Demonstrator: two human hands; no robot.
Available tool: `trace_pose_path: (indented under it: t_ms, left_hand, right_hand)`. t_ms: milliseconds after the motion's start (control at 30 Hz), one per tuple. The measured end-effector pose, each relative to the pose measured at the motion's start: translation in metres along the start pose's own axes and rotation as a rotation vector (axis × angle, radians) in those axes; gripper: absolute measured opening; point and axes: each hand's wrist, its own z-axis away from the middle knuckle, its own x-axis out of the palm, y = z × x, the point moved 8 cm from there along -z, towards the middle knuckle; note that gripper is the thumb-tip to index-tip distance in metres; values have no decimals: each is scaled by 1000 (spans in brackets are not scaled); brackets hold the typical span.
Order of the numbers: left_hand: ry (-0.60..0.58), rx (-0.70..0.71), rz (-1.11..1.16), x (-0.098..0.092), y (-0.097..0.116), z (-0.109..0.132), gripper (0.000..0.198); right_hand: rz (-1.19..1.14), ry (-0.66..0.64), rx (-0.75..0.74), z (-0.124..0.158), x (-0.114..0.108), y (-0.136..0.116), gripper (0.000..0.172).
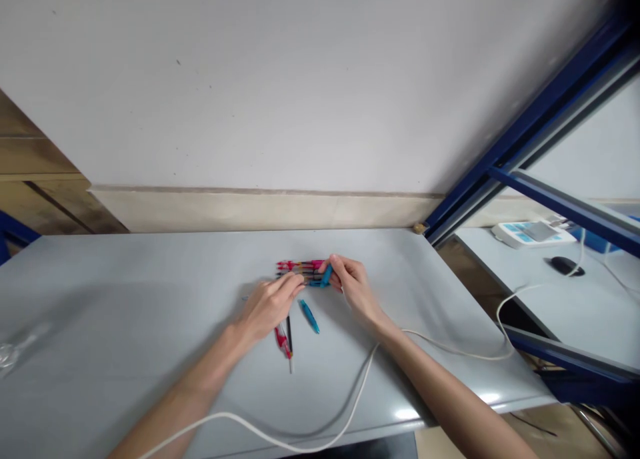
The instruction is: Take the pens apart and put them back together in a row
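Observation:
Several pens [300, 266] with red and dark parts lie side by side in a row on the grey table, beyond my hands. My right hand [351, 282] is closed in a pinch round a blue pen part [327, 275], tilted at the right end of the row. My left hand [274, 301] has its fingers pressed together at the near side of the row; what sits in its fingertips is hidden. Nearer to me lies a loose blue pen barrel [309, 316]. Left of it are a red pen part [283, 342] and a thin dark pen refill [289, 335], partly under my left hand.
A white cable [367, 369] loops across the table [125, 339] and past my forearms. Crumpled clear plastic [9, 355] lies at the far left. Beyond a blue metal frame [560, 199] on the right stand a white scale-like device [533, 233] and a black mouse [567, 266].

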Motion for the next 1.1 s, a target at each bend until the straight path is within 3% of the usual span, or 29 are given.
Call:
trace_pose_path:
  t_ms: [167,467,633,767,867,1000,1100]
  left_hand:
    - [8,-23,23,1,-2,1,16]
    - [-18,-72,79,4,-7,2,16]
    - [-44,-90,112,3,-9,1,16]
    - [-70,-140,136,1,-13,-1,12]
    - [-138,-167,80,3,-14,-1,17]
    - [-244,-183,-1,10,-13,0,38]
    - [-248,-207,22,12,-12,1,43]
  right_hand:
    - [-178,-16,38,1,-2,14,46]
    - [-170,-37,60,9,3,7,48]
    - [-150,-72,28,10,4,7,37]
    - [-30,-75,-72,12,1,0,23]
    - [148,-128,-236,16,4,-13,16]
    - [295,-191,-460,25,10,-31,22]
    - [372,-213,-527,30,13,-35,24]
